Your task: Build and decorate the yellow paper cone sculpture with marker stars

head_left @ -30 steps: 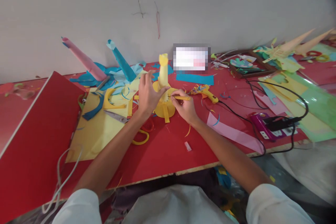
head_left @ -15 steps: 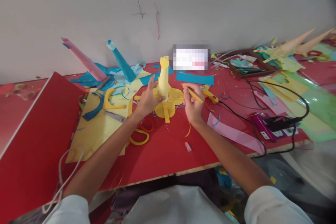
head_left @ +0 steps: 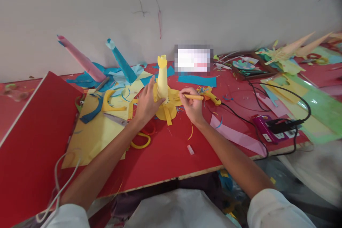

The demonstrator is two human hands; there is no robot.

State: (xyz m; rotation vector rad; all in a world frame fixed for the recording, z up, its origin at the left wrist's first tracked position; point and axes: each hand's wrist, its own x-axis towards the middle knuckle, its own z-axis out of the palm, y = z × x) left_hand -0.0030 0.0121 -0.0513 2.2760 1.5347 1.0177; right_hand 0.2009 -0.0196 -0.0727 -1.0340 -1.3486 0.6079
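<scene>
Two hands: left hand (head_left: 146, 103) at tube (head_left: 162, 82), grip unclear; right hand (head_left: 193, 107) grasping pen (head_left: 196, 97).
Pen step: likely marking yellow base (head_left: 162, 115).
Next move: needs base steady.

Both your forearms reach forward and slope inward, bringing your hands near each other but apart. Your left hand (head_left: 147, 101) is spread, fingers extended upward, thumb stretched out toward your right. Your right hand (head_left: 192, 106) is bent inward in a writing-style pinch, thumb and index finger drawn together.
</scene>
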